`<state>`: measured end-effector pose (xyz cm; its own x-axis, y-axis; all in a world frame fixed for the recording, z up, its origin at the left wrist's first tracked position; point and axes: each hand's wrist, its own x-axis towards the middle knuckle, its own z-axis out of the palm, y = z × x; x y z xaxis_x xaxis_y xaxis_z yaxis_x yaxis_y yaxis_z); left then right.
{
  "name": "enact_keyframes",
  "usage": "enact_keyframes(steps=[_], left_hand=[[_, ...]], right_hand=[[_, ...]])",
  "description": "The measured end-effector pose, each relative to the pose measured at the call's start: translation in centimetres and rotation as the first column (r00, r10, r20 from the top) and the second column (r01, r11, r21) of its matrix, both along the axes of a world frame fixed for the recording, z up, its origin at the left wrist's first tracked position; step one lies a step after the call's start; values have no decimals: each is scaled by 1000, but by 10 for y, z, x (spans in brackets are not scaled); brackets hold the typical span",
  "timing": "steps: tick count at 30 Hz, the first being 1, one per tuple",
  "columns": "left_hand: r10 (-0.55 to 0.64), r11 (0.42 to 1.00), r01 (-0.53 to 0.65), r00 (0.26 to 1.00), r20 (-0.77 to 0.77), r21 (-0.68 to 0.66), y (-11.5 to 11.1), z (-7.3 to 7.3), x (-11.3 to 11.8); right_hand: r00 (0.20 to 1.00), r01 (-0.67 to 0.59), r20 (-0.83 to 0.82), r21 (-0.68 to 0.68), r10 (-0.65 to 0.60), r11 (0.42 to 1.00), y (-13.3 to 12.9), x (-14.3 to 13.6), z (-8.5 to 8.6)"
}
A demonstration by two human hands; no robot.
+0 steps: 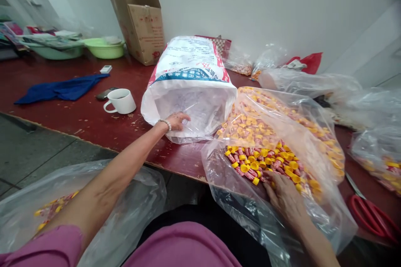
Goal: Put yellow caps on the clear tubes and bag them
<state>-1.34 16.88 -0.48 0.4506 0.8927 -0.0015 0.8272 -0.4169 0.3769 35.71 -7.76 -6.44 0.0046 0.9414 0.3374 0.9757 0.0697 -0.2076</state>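
My left hand point(178, 121), with a beaded bracelet at the wrist, reaches into the mouth of a white woven sack point(191, 56) lying on its side. Its fingers close on the round end of a clear plastic tube point(185, 122). More clear pieces lie inside the sack, hard to make out. My right hand point(283, 192) is in the opening of a large clear plastic bag point(282, 121). Curled fingers press into a heap of small red-and-white patterned pieces with yellow caps point(250, 162). What they grip, if anything, is hidden.
A white mug point(119, 101) and a blue cloth point(62, 87) lie left on the dark red table point(138, 133). Behind stand a cardboard box point(145, 29) and a green basin point(104, 48). Red-handled scissors point(369, 215) rest at right. Another plastic bag point(134, 192) sits below the edge.
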Motion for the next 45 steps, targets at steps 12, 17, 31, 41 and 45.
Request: enact_keyframes(steps=[12,17,31,41,45], left_hand=[[336,926,-369,904,264,86,-35,1,-4],[421,900,-433,895,150,58,-42,-14,28],[402,912,-410,871,282,-34,-52,-18,27],[291,819,318,489,823,-478,-170,8,41],[292,704,477,480,827,-525,-213,11,65]], right_hand=[[865,168,-446,-170,-228,971,-12,-7,13],[815,218,-514,-158,-269,963,-12,-15,14],[739,201,-627,-145,-247,969,-15,-18,19],[396,140,-918,44,-15,989,-15,-91,85],[372,-32,-916,149,150,988,-9,-126,90]])
